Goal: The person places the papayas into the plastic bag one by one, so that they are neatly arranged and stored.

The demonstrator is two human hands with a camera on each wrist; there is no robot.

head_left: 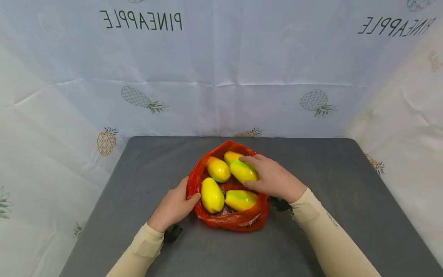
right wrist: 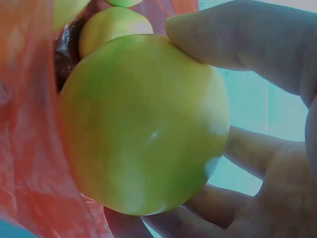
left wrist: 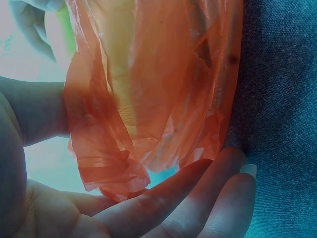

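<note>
A red plastic bag [head_left: 235, 222] stands with its mouth wide, holding several glossy yellow-green mangoes, such as one at the lower left [head_left: 212, 195] and one at the lower right [head_left: 241, 200]. My right hand [head_left: 273, 177] grips a mango [head_left: 244, 171] at the bag's right side, its thumb and fingers around the fruit in the right wrist view. At the left side, my left hand [head_left: 174, 206] holds the bag's rim, thumb at the inner edge and fingers outside. The left wrist view shows the thin red film [left wrist: 163, 89] between thumb and fingers.
The bag rests on a dark grey cloth-covered table [head_left: 155, 165]. Behind and beside the table hangs a pale curtain [head_left: 221, 57] printed with pineapples. A dark strap piece [head_left: 279, 204] sits at the right wrist, near the bag's side.
</note>
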